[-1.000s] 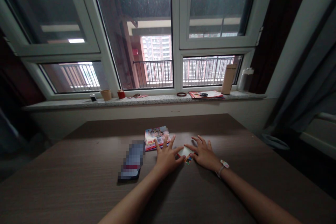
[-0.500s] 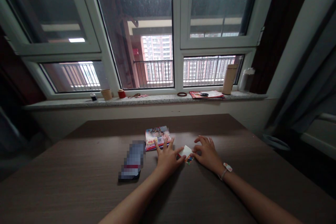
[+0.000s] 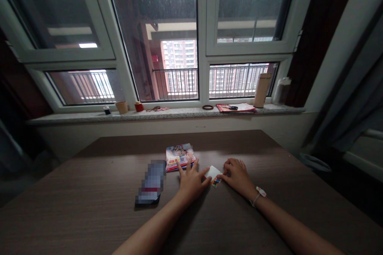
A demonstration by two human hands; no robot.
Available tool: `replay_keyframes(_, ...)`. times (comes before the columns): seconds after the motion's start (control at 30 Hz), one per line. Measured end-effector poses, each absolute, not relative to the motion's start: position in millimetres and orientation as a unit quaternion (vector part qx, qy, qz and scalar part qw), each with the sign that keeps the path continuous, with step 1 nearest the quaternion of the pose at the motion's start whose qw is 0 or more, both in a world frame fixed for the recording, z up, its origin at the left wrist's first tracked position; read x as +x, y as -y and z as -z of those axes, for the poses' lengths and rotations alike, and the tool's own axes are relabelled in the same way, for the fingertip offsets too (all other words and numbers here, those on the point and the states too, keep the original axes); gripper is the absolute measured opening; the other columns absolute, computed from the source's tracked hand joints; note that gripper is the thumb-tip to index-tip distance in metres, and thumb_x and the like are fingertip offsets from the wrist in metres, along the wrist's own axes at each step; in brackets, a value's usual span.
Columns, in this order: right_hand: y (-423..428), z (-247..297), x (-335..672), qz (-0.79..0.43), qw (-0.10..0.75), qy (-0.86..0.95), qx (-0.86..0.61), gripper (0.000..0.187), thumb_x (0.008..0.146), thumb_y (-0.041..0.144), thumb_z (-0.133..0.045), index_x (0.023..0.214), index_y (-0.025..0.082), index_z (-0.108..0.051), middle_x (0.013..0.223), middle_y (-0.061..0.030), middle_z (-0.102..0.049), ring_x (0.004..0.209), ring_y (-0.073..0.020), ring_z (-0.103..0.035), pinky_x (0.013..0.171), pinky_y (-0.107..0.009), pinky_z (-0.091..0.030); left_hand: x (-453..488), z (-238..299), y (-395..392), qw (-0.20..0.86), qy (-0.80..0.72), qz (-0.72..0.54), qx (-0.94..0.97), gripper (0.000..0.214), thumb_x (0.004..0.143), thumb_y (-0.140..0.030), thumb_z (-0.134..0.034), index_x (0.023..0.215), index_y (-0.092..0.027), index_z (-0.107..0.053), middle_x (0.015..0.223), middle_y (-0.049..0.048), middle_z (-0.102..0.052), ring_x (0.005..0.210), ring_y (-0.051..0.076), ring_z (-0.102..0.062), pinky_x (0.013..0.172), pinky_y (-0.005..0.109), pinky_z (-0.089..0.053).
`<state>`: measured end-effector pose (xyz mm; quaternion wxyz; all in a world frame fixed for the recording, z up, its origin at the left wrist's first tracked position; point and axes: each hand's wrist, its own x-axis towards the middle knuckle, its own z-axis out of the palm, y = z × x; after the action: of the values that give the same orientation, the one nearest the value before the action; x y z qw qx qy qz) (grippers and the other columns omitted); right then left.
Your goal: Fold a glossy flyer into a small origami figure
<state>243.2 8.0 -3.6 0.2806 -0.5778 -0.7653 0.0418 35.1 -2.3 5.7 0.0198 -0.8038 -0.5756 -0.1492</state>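
Note:
A small piece of folded paper (image 3: 212, 172), white on top with a colourful printed lower edge, lies on the brown table between my hands. My left hand (image 3: 191, 181) holds its left side between thumb and forefinger, while the other fingers spread toward the booklets. At the paper's right edge is my right hand (image 3: 237, 177), thumb on the printed part and fingers curled inward. A bracelet circles my right wrist. The stack of printed leaflets (image 3: 178, 155) lies just beyond my left fingertips.
A phone (image 3: 151, 183), blurred out, lies left of my left hand. Along the windowsill (image 3: 185, 113) stand a paper cup (image 3: 121, 107), a red spool (image 3: 139, 106), a tan flask (image 3: 262, 90) and a clear bottle (image 3: 281, 91). Scissors (image 3: 232, 107) rest on red papers there.
My right hand's fingers have curled in and lowered slightly, its thumb staying at the paper's edge. My left hand and the paper look almost unmoved.

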Motion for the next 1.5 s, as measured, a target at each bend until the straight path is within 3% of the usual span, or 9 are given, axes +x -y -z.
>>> replay_keyframes(0.27,-12,9,248,-0.1,0.277,0.79,-0.538,0.027,0.082,0.047,-0.06,0.102,0.028,-0.067,0.106,-0.0043,-0.058,0.108,-0.0229,-0.05,0.103,-0.042,-0.03,34,-1,0,0.038,0.552,0.182,-0.813,0.035,0.085,-0.053,-0.055,0.118,-0.043,-0.062,0.143,0.0023,-0.044,0.134,0.033,-0.03,0.106,0.07,0.006)
replay_keyframes(0.4,-10,8,246,-0.119,0.291,0.815,-0.486,0.027,0.087,0.04,-0.056,0.106,0.025,-0.068,0.11,-0.006,-0.059,0.108,-0.0212,-0.051,0.1,-0.036,-0.035,33,2,-2,0.026,0.552,0.184,-0.813,0.031,0.085,-0.051,-0.057,0.114,-0.045,-0.063,0.142,0.0006,-0.046,0.134,0.032,-0.031,0.106,0.069,0.005)
replay_keyframes(0.6,-14,10,248,-0.201,0.314,0.797,-0.475,0.031,0.087,0.037,-0.054,0.111,0.023,-0.068,0.113,-0.0079,-0.062,0.109,-0.0226,-0.052,0.102,-0.038,-0.037,31,3,-2,0.014,0.556,0.185,-0.81,0.03,0.087,-0.051,-0.053,0.115,-0.047,-0.062,0.141,0.0011,-0.047,0.134,0.031,-0.031,0.106,0.069,0.002)
replay_keyframes(0.83,-23,14,253,-0.244,0.318,0.779,-0.482,0.033,0.081,0.024,-0.055,0.111,0.025,-0.069,0.118,-0.007,-0.062,0.118,-0.0223,-0.049,0.106,-0.041,-0.034,32,1,0,0.005,0.561,0.168,-0.81,0.031,0.089,-0.048,-0.051,0.119,-0.048,-0.059,0.142,0.0003,-0.045,0.134,0.031,-0.029,0.106,0.069,0.002)
replay_keyframes(1.1,-28,20,254,-0.259,0.366,0.773,-0.45,0.02,0.082,0.034,-0.059,0.087,0.024,-0.075,0.101,-0.0059,-0.069,0.109,-0.0223,-0.055,0.104,-0.039,-0.036,31,1,0,-0.012,0.564,0.167,-0.809,0.037,0.084,-0.058,-0.052,0.119,-0.047,-0.059,0.142,0.0026,-0.044,0.134,0.033,-0.029,0.105,0.07,0.001)
replay_keyframes(1.5,-27,16,251,-0.213,0.33,0.772,-0.499,0.023,0.084,0.041,-0.057,0.09,0.024,-0.072,0.108,-0.0056,-0.064,0.11,-0.0226,-0.052,0.101,-0.038,-0.036,32,-8,3,-0.036,0.556,0.137,-0.819,0.053,0.077,-0.07,-0.051,0.123,-0.045,-0.057,0.144,0.0036,-0.043,0.136,0.036,-0.027,0.104,0.071,0.006)
